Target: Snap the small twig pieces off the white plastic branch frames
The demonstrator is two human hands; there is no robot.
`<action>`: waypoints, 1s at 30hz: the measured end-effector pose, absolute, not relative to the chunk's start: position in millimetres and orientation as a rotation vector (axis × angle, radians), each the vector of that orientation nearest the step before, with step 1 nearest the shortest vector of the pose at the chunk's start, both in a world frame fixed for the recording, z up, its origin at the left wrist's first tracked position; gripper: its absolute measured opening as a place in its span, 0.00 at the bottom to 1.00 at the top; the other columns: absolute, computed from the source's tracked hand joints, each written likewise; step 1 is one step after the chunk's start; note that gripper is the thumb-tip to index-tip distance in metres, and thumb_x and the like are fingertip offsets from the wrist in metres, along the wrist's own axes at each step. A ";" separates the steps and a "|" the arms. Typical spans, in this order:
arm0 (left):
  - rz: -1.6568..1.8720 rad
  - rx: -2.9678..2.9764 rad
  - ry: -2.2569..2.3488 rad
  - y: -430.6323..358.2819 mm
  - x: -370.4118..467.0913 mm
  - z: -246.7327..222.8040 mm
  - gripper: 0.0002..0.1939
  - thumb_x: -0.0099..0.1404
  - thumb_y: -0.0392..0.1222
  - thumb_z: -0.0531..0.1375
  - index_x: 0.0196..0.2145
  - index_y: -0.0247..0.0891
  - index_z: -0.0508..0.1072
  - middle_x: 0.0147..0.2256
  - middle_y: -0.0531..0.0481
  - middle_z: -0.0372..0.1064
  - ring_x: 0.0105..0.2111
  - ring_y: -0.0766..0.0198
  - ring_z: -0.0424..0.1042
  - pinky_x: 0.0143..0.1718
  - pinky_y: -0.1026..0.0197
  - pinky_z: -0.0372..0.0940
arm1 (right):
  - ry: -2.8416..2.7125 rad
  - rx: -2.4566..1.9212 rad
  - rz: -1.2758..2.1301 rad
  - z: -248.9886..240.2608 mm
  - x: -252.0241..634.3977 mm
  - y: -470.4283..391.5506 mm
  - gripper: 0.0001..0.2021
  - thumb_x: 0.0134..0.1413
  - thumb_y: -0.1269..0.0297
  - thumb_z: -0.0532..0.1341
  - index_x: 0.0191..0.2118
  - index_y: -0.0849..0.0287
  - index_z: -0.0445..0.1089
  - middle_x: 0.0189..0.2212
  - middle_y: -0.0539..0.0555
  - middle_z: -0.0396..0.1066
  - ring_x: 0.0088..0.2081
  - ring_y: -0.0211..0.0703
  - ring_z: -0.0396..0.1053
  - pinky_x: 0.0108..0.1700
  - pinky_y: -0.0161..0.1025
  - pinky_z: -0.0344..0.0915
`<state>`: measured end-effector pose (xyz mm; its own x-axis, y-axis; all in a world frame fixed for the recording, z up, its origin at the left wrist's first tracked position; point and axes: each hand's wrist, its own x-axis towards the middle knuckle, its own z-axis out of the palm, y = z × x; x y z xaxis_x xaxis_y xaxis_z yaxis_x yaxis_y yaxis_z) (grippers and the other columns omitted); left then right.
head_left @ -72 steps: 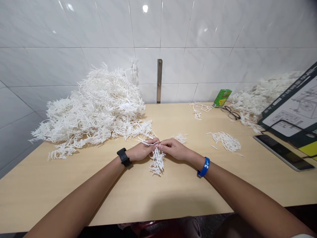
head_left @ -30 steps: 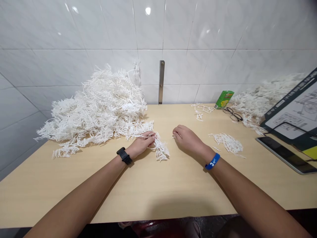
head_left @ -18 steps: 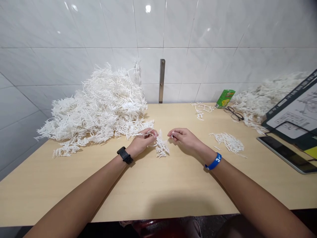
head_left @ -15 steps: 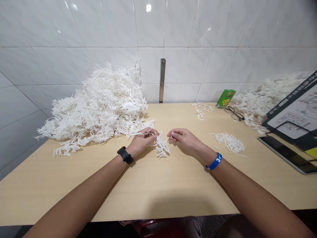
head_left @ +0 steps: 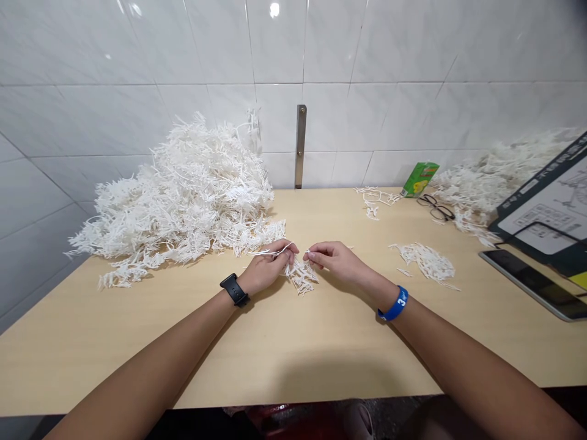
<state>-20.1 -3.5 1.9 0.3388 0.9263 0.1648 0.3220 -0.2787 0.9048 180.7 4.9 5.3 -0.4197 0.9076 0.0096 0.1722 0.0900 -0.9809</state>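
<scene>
My left hand [head_left: 269, 267], with a black watch at the wrist, is closed on a thin white branched plastic sprue [head_left: 274, 251] whose stem pokes out past the fingers. Facing it, my right hand [head_left: 337, 261] has thumb and forefinger pinched together on a tiny white plastic piece [head_left: 307, 252], mostly hidden by the fingertips. Between and just below both hands lies a small heap of white plastic bits [head_left: 301, 280] on the table. To the left rises a large tangled pile of white plastic sprues [head_left: 197, 189], its edge close to my left fingers.
Loose white pieces [head_left: 428, 261] lie right of my right hand. Farther back are stripped white stems [head_left: 378, 195], a green carton [head_left: 419, 179], glasses [head_left: 436, 208] and another white pile [head_left: 495, 171]. A phone or tablet [head_left: 532, 284] rests beside a dark printed board [head_left: 550, 214] at right.
My right hand has shifted left, nearer to my left hand. The stem in my left hand shows more clearly, and the small heap between the hands looks slightly more spread.
</scene>
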 end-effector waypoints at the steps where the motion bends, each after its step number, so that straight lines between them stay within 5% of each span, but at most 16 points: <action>1: 0.934 1.799 1.112 -4.3 -19.1 1.9 0.11 0.65 0.44 0.52 0.37 0.38 0.70 0.29 0.52 0.66 0.28 0.66 0.62 0.30 0.63 0.58 | -1.697 -1.070 1.392 4.0 180.4 5.1 0.16 0.50 0.52 0.62 0.26 0.63 0.69 0.22 0.49 0.60 0.26 0.35 0.55 0.29 0.36 0.51; 30: 0.790 1.777 0.745 -4.8 -18.7 -0.9 0.17 0.64 0.55 0.56 0.33 0.37 0.65 0.30 0.52 0.63 0.31 0.65 0.61 0.36 0.62 0.57 | -1.795 -0.685 1.679 -11.9 179.3 6.3 0.16 0.55 0.54 0.61 0.24 0.61 0.63 0.21 0.47 0.55 0.24 0.35 0.51 0.28 0.36 0.48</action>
<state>-18.7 -4.8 -0.9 0.5949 0.7856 0.1702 0.1239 -0.2989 0.9462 179.3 6.3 -11.9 -0.6990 0.7119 0.0677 -0.0200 0.0753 -0.9970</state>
